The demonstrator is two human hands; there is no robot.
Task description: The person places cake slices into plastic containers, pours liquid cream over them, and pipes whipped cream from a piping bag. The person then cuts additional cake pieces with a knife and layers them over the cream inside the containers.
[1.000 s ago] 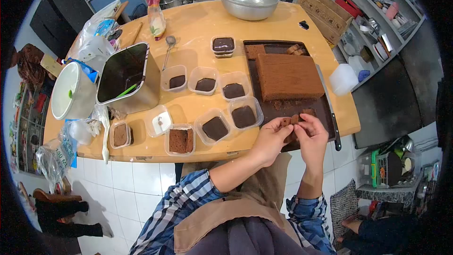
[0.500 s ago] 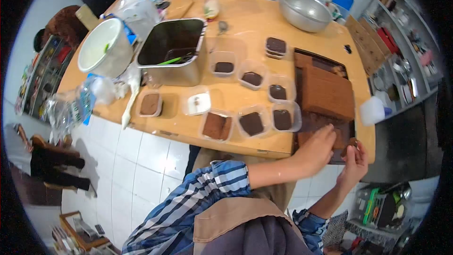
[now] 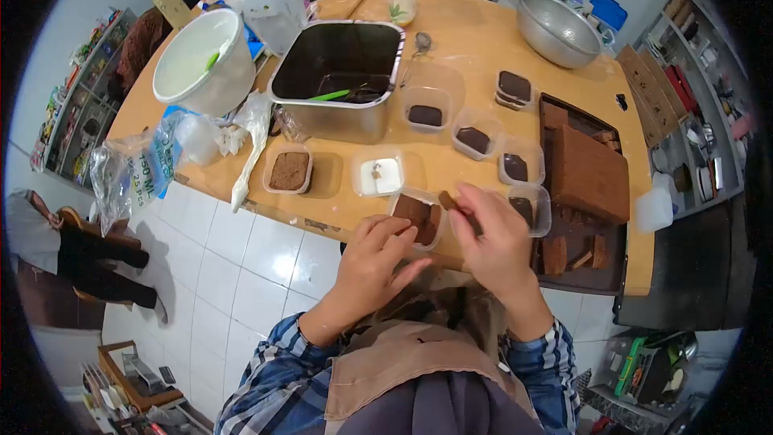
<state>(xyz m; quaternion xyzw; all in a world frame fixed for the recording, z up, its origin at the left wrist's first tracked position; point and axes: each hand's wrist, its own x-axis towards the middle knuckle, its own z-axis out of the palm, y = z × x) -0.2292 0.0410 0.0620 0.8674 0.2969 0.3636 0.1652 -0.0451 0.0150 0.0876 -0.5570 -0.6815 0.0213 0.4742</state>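
My left hand (image 3: 374,262) is at the near left edge of a clear plastic tub (image 3: 436,235) with brown chocolate cake (image 3: 416,211) inside. Its fingers reach over the cake, while the thumb stands apart. Just right of that tub, my right hand (image 3: 495,242) pinches a small piece of chocolate cake (image 3: 448,200) between thumb and fingers, above the table. At the right, a dark baking tray (image 3: 594,280) bears a large chocolate cake block (image 3: 592,173) and several cut strips (image 3: 555,254).
Several tubs with a dark glossy layer (image 3: 472,140) stand beyond my hands. Left of them are a white-filled tub (image 3: 380,176), another cake tub (image 3: 290,171), a deep metal pan (image 3: 334,121) and a white bucket (image 3: 205,64). A metal bowl (image 3: 558,28) sits far right.
Both hands have moved left from the baking tray to the cake tub. The small cake piece has come along in my right hand. The whole view has shifted too.
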